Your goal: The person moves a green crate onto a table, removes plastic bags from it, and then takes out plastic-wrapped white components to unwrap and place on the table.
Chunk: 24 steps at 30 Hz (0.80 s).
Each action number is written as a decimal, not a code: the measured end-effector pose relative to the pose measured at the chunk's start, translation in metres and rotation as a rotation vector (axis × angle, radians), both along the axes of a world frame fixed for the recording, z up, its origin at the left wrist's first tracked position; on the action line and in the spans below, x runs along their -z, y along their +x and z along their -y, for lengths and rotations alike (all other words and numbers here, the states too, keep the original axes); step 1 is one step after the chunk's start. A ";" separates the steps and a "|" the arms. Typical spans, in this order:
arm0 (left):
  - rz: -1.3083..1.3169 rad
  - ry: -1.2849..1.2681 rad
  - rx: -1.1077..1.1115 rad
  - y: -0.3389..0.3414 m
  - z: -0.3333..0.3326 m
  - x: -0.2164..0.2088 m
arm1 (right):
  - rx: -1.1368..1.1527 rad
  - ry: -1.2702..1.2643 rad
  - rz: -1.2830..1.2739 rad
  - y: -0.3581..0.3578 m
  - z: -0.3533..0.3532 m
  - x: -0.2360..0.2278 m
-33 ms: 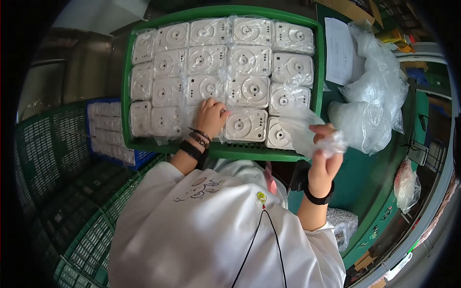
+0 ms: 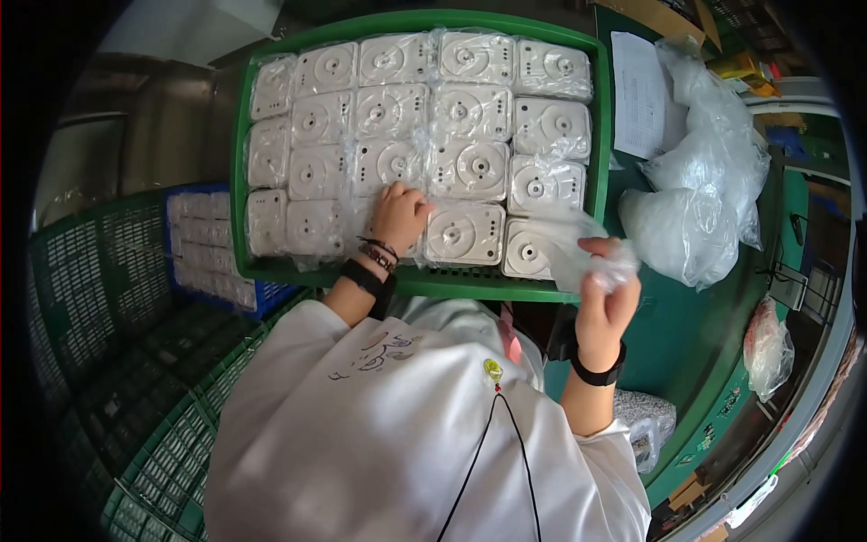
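A green crate (image 2: 238,181) holds rows of white plastic housings (image 2: 470,170), most wrapped in clear film. My left hand (image 2: 397,221) lies on the front row with its fingers bent over a wrapped white housing (image 2: 359,217), which it partly hides. Beside its fingertips sits a housing (image 2: 464,234) with a round recess. Over the crate's front right corner, my right hand (image 2: 605,303) pinches a crumpled clear plastic bag (image 2: 616,266). The bag's loose end trails left across the corner housing (image 2: 526,250).
More clear bags (image 2: 695,226) are heaped on the green table (image 2: 637,348) at right, near a printed sheet (image 2: 638,95). A blue crate (image 2: 266,301) of similar white pieces stands lower left, by stacked green crates (image 2: 99,253). Another bag (image 2: 766,352) hangs at the table's right edge.
My right hand and the bag have shifted slightly left. My left hand stays over the same housing.
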<state>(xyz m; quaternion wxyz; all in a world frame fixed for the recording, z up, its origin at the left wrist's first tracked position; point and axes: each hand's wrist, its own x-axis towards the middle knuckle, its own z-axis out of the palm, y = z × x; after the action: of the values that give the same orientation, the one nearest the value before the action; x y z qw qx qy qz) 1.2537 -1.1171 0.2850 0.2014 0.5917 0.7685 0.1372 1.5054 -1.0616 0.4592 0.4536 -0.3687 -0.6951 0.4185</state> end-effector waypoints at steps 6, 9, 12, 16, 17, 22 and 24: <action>0.514 -0.196 -0.376 -0.008 0.018 0.015 | 0.168 -0.212 0.413 0.050 0.058 0.049; 0.571 0.026 -0.514 0.002 0.031 0.011 | 0.168 -0.112 0.443 0.067 0.063 0.052; -0.008 -0.230 -0.126 0.024 0.045 -0.021 | 0.179 -0.088 0.463 0.085 0.068 0.052; -0.126 -0.116 -0.087 0.034 0.060 -0.040 | 0.134 -0.109 0.499 0.097 0.072 0.052; -0.134 -0.118 -0.087 0.029 0.061 -0.045 | 0.088 -0.087 0.540 0.096 0.072 0.052; -0.130 -0.112 -0.149 0.000 0.061 -0.074 | -0.122 0.095 0.678 0.044 0.072 0.053; 0.053 -0.290 -0.221 -0.007 0.066 -0.083 | -0.186 0.162 0.593 -0.006 0.074 0.070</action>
<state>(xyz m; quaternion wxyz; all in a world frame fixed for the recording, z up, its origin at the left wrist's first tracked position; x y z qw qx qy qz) 1.2467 -1.1836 0.3682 0.2883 0.4647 0.8350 0.0617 1.4994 -1.1356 0.3890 0.2188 -0.3721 -0.8588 0.2760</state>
